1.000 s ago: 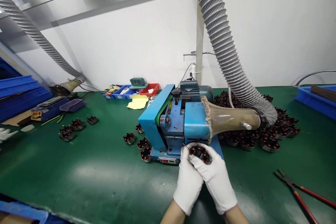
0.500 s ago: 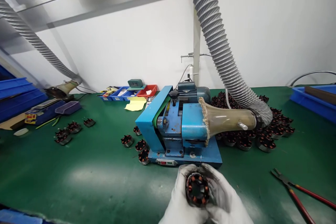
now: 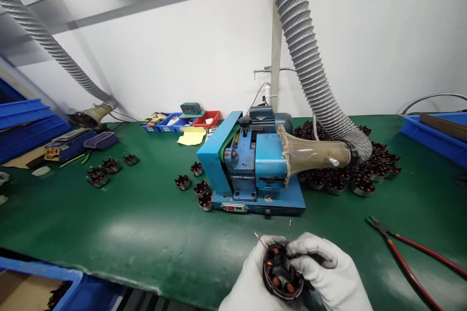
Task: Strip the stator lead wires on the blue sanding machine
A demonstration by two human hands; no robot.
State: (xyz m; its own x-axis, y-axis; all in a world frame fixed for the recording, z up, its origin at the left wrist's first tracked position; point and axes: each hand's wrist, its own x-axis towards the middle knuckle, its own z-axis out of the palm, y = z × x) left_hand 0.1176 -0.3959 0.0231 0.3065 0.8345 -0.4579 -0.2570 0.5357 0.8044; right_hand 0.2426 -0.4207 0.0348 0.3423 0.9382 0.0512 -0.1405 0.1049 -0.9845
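Both my hands wear white gloves and hold one round motor stator (image 3: pixel 280 274) with copper windings, low in the view near the table's front edge. My left hand (image 3: pixel 248 286) cups its left side. My right hand (image 3: pixel 328 277) wraps its right side, with a finger laid over the top rim. Thin wire ends stick up from the stator. Just beyond stands a blue bench machine (image 3: pixel 251 165), with a funnel and a grey ribbed hose (image 3: pixel 314 77) fixed to its right side.
A large heap of stators (image 3: pixel 350 175) lies right of the machine; a few more sit at its left foot (image 3: pixel 199 187) and further left (image 3: pixel 105 170). Red-handled pliers (image 3: pixel 404 262) lie at the right. Blue bins (image 3: pixel 22 126) line the left, another (image 3: pixel 434 131) the far right.
My hands drew the stator back from the machine's front toward me and turned it, so its windings now face up. The view shifted slightly.
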